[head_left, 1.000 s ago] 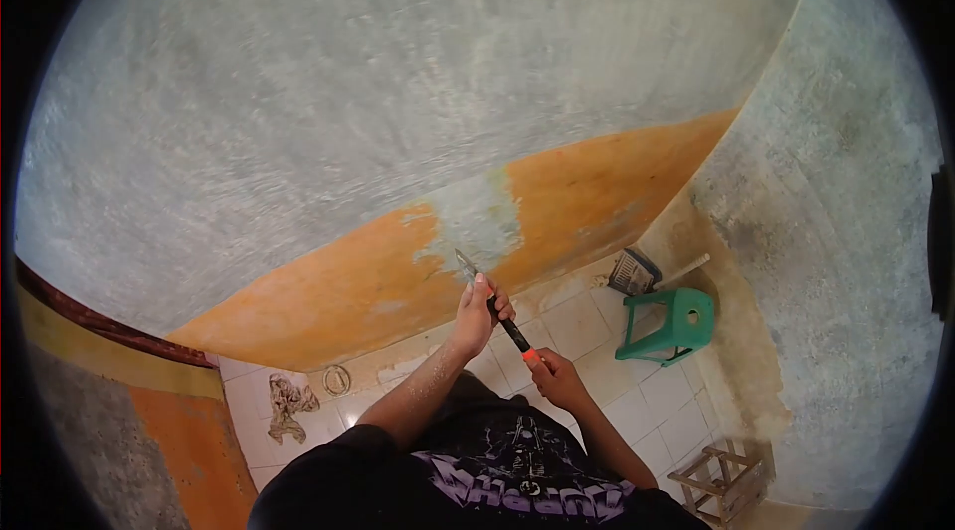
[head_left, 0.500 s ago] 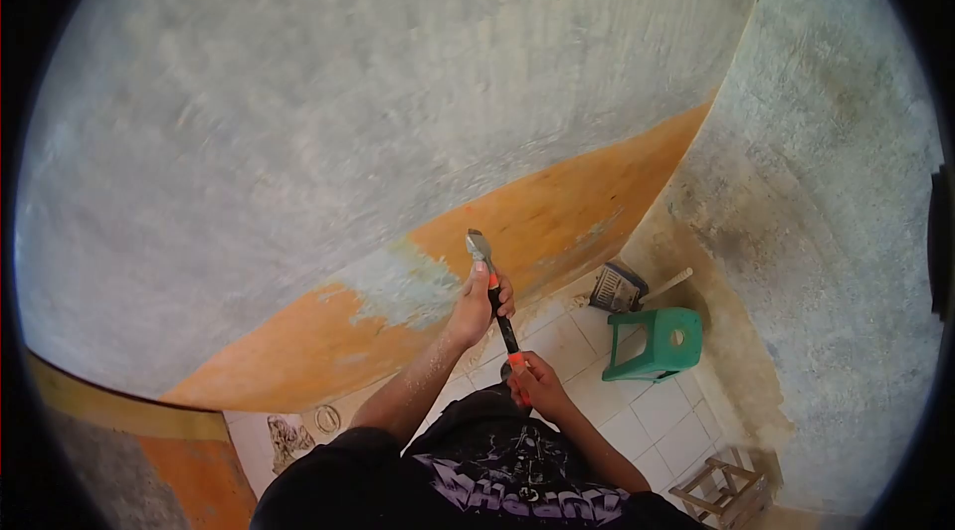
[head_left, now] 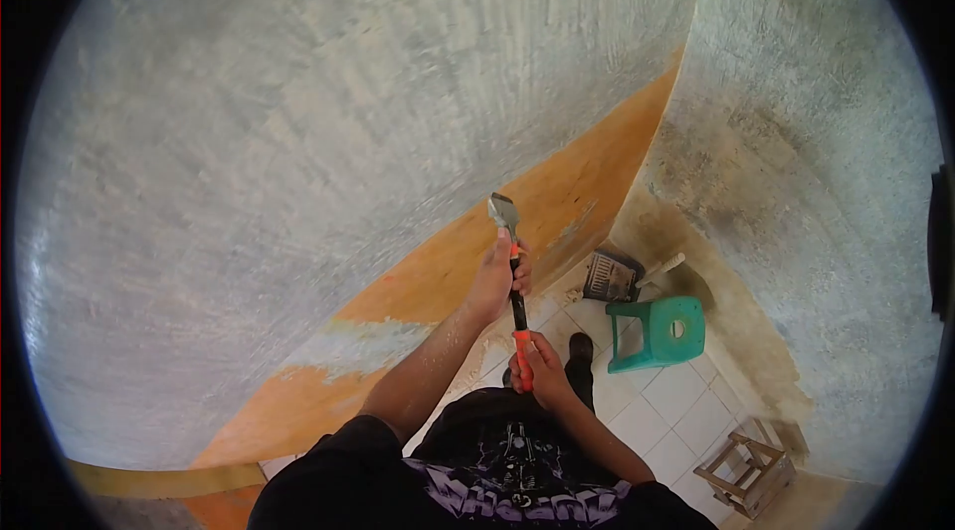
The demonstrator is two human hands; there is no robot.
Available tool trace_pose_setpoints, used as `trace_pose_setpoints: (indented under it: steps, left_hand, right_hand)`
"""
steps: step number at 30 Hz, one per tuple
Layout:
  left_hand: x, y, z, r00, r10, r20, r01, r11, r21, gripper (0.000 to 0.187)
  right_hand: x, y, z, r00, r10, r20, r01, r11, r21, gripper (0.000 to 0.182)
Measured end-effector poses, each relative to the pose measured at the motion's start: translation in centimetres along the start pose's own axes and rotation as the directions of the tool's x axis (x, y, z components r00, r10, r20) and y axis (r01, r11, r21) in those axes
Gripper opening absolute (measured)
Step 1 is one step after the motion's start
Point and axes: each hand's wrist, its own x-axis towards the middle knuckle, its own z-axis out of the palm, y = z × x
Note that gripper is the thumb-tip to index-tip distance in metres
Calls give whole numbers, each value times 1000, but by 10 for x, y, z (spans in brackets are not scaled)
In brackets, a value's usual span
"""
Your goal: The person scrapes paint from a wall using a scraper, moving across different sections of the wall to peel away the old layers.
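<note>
A long-handled scraper (head_left: pixel 518 313) with a flat metal blade and a black and orange handle is held in both hands. My left hand (head_left: pixel 489 281) wraps the upper handle just below the blade, thumb laid along it. Lower down, my right hand (head_left: pixel 544 371) grips the orange end in front of my shirt. The blade points up and away from me, overlapping the orange band (head_left: pixel 557 192) of the wall in this view. Above that band the wall (head_left: pixel 328 132) is grey and streaked; a pale scraped patch (head_left: pixel 368 346) interrupts the orange. Pale dust speckles my left forearm.
A green plastic stool (head_left: pixel 688 309) stands on the white tiled floor (head_left: pixel 637 423) to the right. Behind it, a dark dustpan (head_left: pixel 609 277) with a pale handle sits in the corner. A small wooden stool (head_left: pixel 766 480) is by the stained right wall (head_left: pixel 806 182).
The view has turned and shifted toward the right corner. The scraper, still in both hands, now stands more upright, its blade farther up and right. My shoe has come into view.
</note>
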Motion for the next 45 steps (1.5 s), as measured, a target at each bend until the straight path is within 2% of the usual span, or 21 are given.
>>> trace_pose_setpoints:
  steps: [4, 7, 22, 28, 45]
  left_hand:
    - [39, 9, 11, 998, -50, -49, 54, 996, 76, 56]
    - [56, 18, 19, 995, -56, -87, 68, 986, 149, 54]
    - [76, 18, 33, 969, -82, -232, 112, 987, 117, 52]
    - [74, 17, 30, 966, -83, -245, 120, 983, 139, 52]
    - [83, 19, 36, 960, -12, -280, 80, 970, 232, 49]
  right_hand:
    - [22, -22, -3, 997, 20, 77, -29, 993, 110, 44]
    - [40, -20, -5, 997, 15, 71, -29, 979, 201, 45]
    - [51, -43, -15, 998, 18, 63, -28, 985, 171, 49]
    - [50, -37, -10, 998, 55, 39, -61, 979, 196, 50]
    - [60, -39, -4, 1000, 5, 19, -8, 983, 184, 49]
